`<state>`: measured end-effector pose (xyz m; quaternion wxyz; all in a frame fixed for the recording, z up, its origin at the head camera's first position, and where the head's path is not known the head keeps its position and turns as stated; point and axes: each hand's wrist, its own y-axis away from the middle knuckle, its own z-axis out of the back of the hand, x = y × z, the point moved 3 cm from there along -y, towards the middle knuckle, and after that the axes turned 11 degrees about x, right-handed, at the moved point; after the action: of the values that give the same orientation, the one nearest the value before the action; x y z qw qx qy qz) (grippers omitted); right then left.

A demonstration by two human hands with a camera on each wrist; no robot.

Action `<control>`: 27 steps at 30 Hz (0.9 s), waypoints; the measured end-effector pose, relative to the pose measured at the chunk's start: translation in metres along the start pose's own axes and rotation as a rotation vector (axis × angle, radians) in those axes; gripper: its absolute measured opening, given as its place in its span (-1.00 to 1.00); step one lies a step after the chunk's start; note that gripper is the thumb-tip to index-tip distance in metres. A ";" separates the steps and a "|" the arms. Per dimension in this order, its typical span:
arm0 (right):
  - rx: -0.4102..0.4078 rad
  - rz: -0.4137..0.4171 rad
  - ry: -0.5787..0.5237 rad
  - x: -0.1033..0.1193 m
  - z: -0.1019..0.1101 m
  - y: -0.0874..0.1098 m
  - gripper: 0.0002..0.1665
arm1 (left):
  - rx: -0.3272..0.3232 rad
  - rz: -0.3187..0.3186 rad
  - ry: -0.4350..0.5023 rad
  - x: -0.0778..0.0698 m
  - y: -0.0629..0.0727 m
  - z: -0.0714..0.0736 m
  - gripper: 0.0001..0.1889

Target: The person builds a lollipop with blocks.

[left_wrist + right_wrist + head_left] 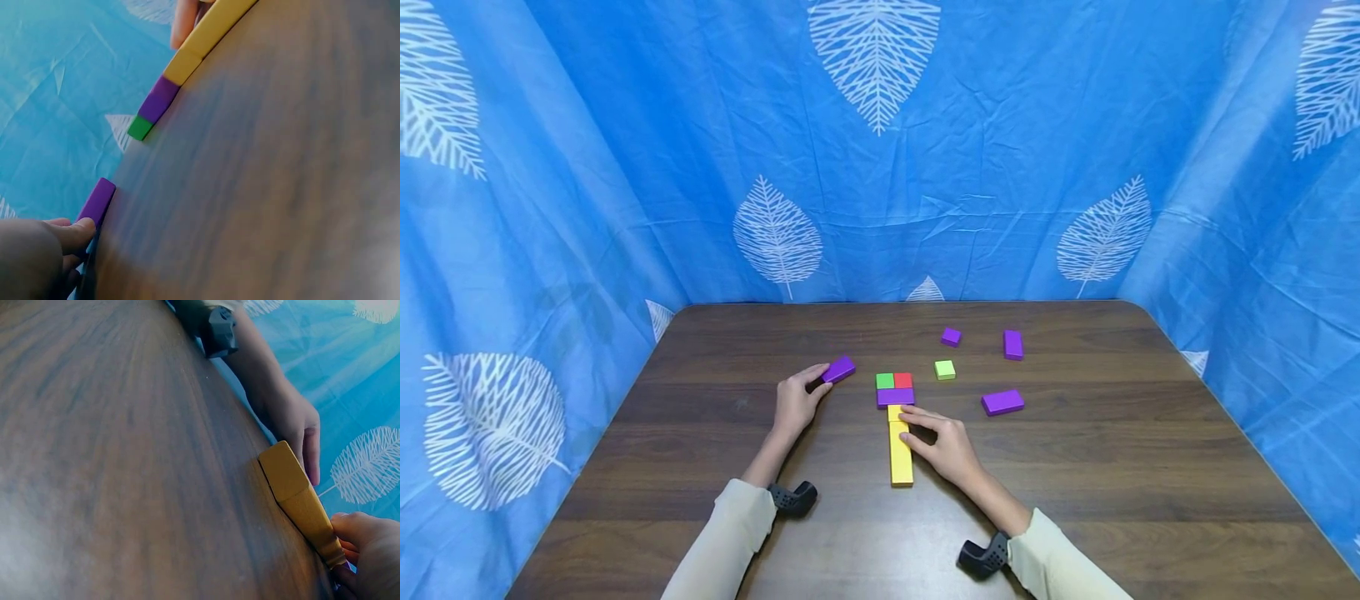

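Observation:
My left hand (796, 402) pinches the near end of a purple block (839, 368), left of the joined blocks. In the left wrist view, the thumb (85, 227) lies on that block. My right hand (951, 450) reaches in from the right, its index fingertip over the small yellow block (894, 412) and its thumb at the edge of the long yellow block (901, 458). Beyond the yellow pieces a purple block (895, 398) lies crosswise, with a green block (885, 381) and a red block (903, 380) side by side behind it.
To the right lie a light green block (945, 370), a small purple block (951, 337) and two longer purple blocks, one farther back (1013, 345) and one nearer (1003, 402). A blue curtain (880, 208) with white leaves surrounds the wooden table (1112, 467).

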<state>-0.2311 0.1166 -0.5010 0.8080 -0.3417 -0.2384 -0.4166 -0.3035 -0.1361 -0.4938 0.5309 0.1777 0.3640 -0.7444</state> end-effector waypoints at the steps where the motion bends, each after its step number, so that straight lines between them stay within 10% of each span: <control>1: -0.002 0.001 0.000 0.000 0.000 0.000 -0.66 | 0.002 -0.010 -0.015 -0.002 0.001 -0.001 -0.65; 16: -0.002 -0.002 0.002 0.000 0.000 0.001 -0.66 | 0.007 -0.119 -0.173 -0.022 0.021 -0.008 -0.65; 27: -0.007 0.003 0.002 0.000 0.000 0.000 -0.66 | 0.033 -0.176 -0.099 -0.014 0.012 -0.011 -0.52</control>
<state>-0.2307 0.1162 -0.5010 0.8078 -0.3444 -0.2354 -0.4165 -0.2887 -0.1209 -0.4958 0.4778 0.1165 0.3393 -0.8019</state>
